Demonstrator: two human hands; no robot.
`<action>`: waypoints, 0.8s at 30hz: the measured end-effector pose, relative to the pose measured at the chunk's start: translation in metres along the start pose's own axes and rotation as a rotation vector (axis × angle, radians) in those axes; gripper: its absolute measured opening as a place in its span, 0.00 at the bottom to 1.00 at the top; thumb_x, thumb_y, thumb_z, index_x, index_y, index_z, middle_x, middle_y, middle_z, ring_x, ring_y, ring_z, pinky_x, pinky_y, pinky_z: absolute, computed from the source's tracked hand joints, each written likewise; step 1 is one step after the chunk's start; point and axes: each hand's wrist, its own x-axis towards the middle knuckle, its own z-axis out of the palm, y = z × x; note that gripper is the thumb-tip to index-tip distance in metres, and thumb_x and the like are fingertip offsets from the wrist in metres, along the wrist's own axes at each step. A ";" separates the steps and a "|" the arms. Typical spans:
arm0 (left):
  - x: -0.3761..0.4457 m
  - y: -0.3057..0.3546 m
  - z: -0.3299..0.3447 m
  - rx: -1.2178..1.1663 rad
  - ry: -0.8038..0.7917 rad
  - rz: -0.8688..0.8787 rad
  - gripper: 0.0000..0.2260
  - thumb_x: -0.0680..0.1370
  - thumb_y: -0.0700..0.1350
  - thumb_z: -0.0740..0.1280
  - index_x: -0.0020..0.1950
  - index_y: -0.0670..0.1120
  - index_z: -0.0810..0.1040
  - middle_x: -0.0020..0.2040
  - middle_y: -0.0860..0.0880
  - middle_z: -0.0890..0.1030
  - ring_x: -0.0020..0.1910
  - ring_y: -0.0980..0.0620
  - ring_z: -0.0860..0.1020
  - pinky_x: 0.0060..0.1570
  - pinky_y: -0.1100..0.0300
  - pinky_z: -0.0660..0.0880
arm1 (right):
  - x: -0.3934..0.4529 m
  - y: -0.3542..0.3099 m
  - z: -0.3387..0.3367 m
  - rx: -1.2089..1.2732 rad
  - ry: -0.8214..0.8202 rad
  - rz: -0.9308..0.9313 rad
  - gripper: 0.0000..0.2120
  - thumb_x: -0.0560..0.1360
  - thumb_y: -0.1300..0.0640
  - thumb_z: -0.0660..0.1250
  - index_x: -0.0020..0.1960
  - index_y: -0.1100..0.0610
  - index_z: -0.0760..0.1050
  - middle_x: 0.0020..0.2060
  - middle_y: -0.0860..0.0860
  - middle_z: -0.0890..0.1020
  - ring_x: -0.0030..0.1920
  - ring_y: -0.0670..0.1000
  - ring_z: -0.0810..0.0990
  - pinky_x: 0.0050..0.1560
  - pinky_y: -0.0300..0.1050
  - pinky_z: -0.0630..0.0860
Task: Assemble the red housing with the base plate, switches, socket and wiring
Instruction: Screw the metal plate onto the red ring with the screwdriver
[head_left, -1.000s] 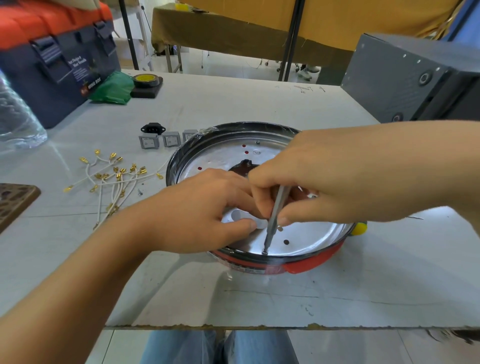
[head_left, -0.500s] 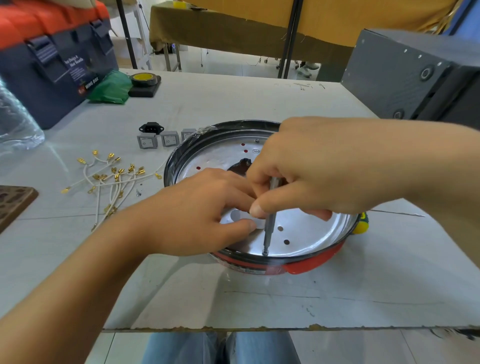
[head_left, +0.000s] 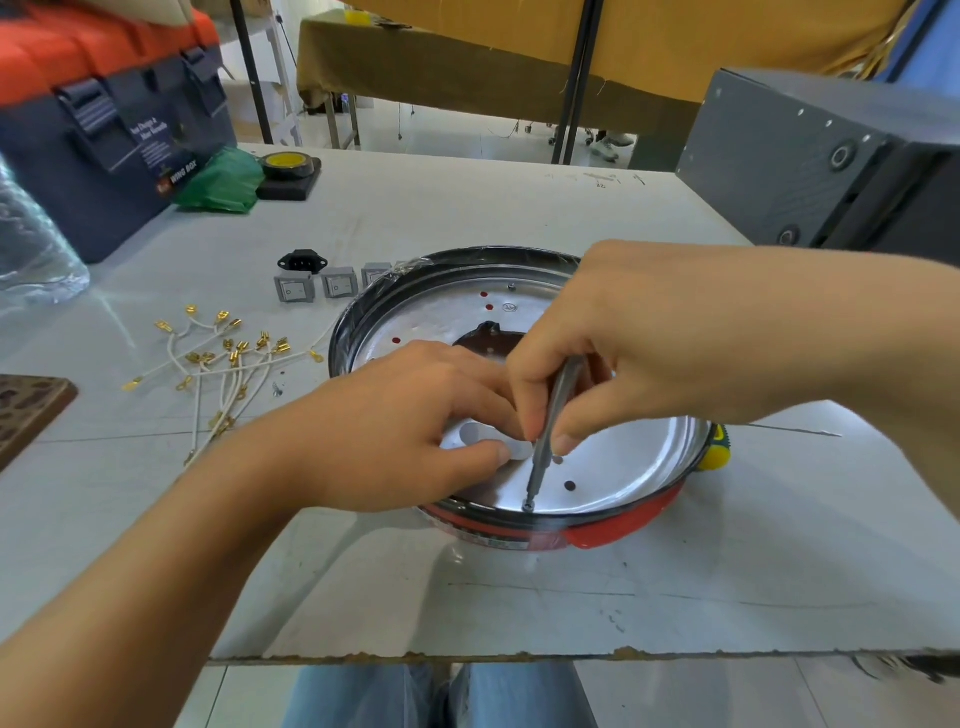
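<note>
The red housing lies upside down on the table with the shiny metal base plate seated inside it. My right hand pinches the shaft of a screwdriver; its tip stands on a screw at the plate's near rim. My left hand presses on the plate beside the shaft, fingers spread. Grey switches and a black socket lie left of the housing. White wires with brass terminals lie further left.
A blue and orange toolbox stands at the back left, with a green bag and a tape roll beside it. A dark grey box sits at the back right. A loose screw lies near the wires. The table edge is close.
My right hand has shifted its fingers on the screwdriver shaft, as if turning it. The tip stays on the same screw, and my left hand stays on the plate.
</note>
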 end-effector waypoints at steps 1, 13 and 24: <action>0.000 0.000 0.000 0.004 -0.005 0.001 0.11 0.75 0.45 0.62 0.51 0.50 0.83 0.51 0.56 0.81 0.50 0.56 0.76 0.53 0.56 0.70 | 0.001 0.000 -0.001 0.009 -0.004 0.001 0.02 0.68 0.50 0.73 0.40 0.46 0.81 0.31 0.40 0.81 0.34 0.38 0.78 0.38 0.29 0.71; 0.000 -0.002 0.002 -0.006 0.010 -0.009 0.09 0.75 0.46 0.63 0.49 0.52 0.83 0.51 0.60 0.81 0.51 0.60 0.77 0.53 0.59 0.70 | 0.006 -0.005 0.001 0.075 -0.047 0.117 0.11 0.72 0.46 0.68 0.34 0.50 0.77 0.17 0.42 0.75 0.23 0.41 0.74 0.32 0.32 0.71; -0.001 0.001 0.000 0.002 0.002 -0.021 0.13 0.74 0.49 0.62 0.52 0.51 0.84 0.52 0.60 0.80 0.51 0.60 0.75 0.54 0.62 0.69 | -0.004 0.001 0.001 -0.040 -0.045 0.028 0.03 0.71 0.49 0.69 0.40 0.45 0.76 0.32 0.43 0.78 0.37 0.42 0.75 0.39 0.36 0.70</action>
